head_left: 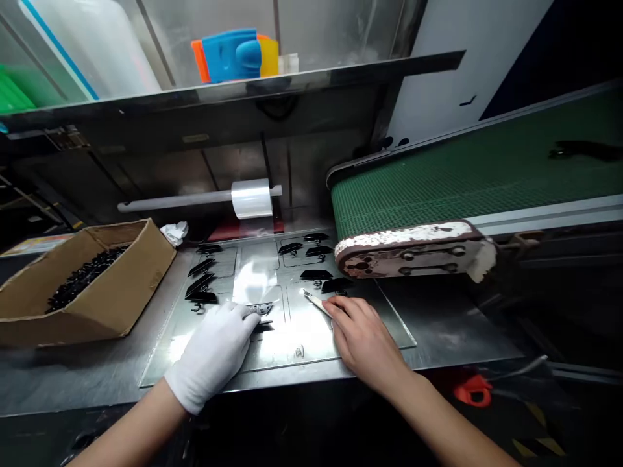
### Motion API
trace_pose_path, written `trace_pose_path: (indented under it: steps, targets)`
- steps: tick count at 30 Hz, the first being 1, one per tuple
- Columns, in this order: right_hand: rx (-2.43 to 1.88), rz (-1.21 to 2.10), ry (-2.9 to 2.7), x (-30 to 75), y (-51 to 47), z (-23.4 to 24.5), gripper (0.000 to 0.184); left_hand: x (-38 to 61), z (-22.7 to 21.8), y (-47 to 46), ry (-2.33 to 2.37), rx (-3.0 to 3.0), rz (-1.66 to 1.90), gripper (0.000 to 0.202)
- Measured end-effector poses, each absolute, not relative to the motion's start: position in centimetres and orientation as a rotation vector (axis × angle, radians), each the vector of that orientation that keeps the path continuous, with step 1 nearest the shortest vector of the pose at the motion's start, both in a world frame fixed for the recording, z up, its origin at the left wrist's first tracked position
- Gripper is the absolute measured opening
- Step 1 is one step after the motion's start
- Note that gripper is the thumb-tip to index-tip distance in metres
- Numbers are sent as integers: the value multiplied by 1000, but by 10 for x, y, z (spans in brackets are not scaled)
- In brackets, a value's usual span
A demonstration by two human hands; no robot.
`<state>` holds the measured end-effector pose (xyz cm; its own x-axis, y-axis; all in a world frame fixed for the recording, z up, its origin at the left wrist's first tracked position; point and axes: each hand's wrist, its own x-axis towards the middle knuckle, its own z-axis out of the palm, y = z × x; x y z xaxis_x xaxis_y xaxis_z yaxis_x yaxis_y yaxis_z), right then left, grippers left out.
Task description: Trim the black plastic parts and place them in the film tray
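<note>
Head view looked down on a steel bench (438, 337), green conveyor belt (487, 175) running in from the right, its worn end bracket (409, 250) hanging over the work area. Cardboard box (82, 285) sat at left, partly filled with small black pieces. Roll of clear film (252, 198) on a bar at the back. Flat metal plate (272, 305) lay centre bench, marked-off panels on it, black plastic parts (202, 285) laid out in rows on the left and far side. Left hand (214, 353), in a white glove, pressed flat on the plate, fingers closed over a small dark part (260, 311) at its tips. Right hand (365, 334), bare, curled around a thin blade tool (315, 301), tip pointing toward the part. Looked like a trimming step, part pinned, blade close but apart from it. Next move would need the blade brought onto the part's edge with the glove clear of it. Couldn't make out the part's shape under the fingers, or the blade's tip exactly. Shelf items above were cut off.
</note>
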<state>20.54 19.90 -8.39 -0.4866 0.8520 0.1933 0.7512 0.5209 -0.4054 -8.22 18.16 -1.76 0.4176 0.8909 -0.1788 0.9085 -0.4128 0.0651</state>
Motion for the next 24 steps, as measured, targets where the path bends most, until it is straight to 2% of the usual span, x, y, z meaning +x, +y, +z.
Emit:
trace_pose_path:
  steps: [8, 12, 14, 16, 19, 21, 24]
  targets:
    - [-1307, 399, -2235, 209, 199, -77, 36, -80, -15, 153, 1683, 2507, -23, 24]
    - [-1257, 476, -2108, 206, 179, -62, 31, -87, -12, 127, 1750, 2457, 132, 29]
    - [-1213, 766, -1957, 191, 154, -53, 26, -90, -13, 103, 1835, 2413, 389, 33]
    - [-1192, 1310, -1730, 164, 124, -48, 23, -88, -19, 75, 1932, 2307, 725, 38]
    - [-1146, 2147, -1236, 114, 82, -52, 42, -78, -35, 32, 2131, 2007, 984, 47]
    - [-1145, 2381, -1007, 86, 63, -60, 52, -75, -47, 7, 2271, 1791, 1037, 48]
    - [-1280, 2365, -1074, 64, 49, -77, 49, -81, -58, -25, 2348, 1233, 1072, 46]
